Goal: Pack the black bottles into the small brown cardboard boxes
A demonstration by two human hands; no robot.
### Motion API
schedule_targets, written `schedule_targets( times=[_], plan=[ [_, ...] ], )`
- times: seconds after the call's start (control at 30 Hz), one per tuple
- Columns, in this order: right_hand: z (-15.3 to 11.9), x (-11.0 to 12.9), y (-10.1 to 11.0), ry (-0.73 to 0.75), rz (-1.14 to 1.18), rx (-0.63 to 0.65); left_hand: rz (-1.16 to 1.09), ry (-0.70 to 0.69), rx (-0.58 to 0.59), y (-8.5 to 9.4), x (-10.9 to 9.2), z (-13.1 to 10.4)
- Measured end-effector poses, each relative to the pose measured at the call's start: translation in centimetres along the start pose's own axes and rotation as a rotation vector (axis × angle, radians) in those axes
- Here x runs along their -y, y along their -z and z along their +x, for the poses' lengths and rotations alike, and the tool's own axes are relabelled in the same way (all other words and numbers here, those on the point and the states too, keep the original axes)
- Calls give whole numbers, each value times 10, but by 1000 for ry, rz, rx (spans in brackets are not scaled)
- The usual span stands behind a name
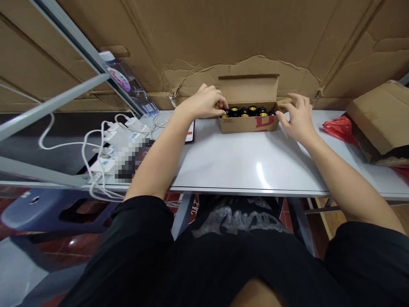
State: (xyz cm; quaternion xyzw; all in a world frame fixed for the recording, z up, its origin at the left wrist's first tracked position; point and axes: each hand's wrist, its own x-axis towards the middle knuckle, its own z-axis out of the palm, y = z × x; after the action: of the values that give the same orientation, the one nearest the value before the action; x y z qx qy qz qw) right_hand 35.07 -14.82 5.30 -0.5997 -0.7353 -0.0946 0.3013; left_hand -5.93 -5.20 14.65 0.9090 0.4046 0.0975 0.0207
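An open cardboard box (238, 126) stands on the white table with its lid raised at the back. Several black items with yellow rings (244, 111) fill it in rows. At the box's left end is my left hand (206, 102), its fingers bent over the corner; what its fingertips hold, if anything, is hidden. My right hand (298, 117) is at the right end, fingers apart, with the thumb near the box's front right corner and the fingers by the side flap (285, 101).
A phone (190, 132) lies partly under my left forearm. Power strips with white cables (123, 134) and a tilted bottle (131, 85) are at the left. A red plastic bag (340, 129) and a larger cardboard box (381, 117) are at the right. Cardboard lines the back.
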Motion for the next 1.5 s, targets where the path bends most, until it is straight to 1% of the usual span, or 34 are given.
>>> schedule_targets(
  times=[0.13,0.2,0.27,0.47,0.57,0.63,0.7,0.8,0.87,0.93,1.0,1.07,1.13,1.23,1.3,1.4,1.5],
  plan=[
    [3,-2,-3,12,99,45,-1,98,148,8,-14,7],
    [4,-3,-4,16,123,46,4,123,184,9,-15,10],
    [4,-5,-5,26,134,37,11,114,187,6,-13,12],
    [2,-11,-11,69,155,17,-68,49,79,-18,2,23],
    [2,-14,-12,73,155,23,-123,6,29,-20,8,24],
    [2,-15,-11,73,145,25,-158,-11,6,-15,9,21],
    [2,-14,-8,73,129,25,-185,3,-8,-5,8,16],
    [2,-12,-5,78,110,31,-244,61,-38,10,5,8],
    [2,-8,-3,93,105,43,-322,110,-64,19,3,3],
    [1,-4,-1,114,97,43,-425,141,-121,25,-1,-2],
    [0,1,1,136,88,23,-540,122,-219,26,-9,-3],
    [-2,7,3,166,102,0,-649,74,-310,20,-21,1],
    [-3,14,5,206,159,-10,-739,37,-332,6,-35,8],
    [-6,23,6,263,339,-10,-831,-23,-278,-20,-58,18],
    [-7,28,4,269,457,-7,-889,-53,-249,-35,-70,20],
    [-6,34,1,236,568,-22,-934,-60,-194,-48,-81,20],
    [-5,41,1,216,614,-37,-978,-33,-207,-57,-87,20]
  ],
)
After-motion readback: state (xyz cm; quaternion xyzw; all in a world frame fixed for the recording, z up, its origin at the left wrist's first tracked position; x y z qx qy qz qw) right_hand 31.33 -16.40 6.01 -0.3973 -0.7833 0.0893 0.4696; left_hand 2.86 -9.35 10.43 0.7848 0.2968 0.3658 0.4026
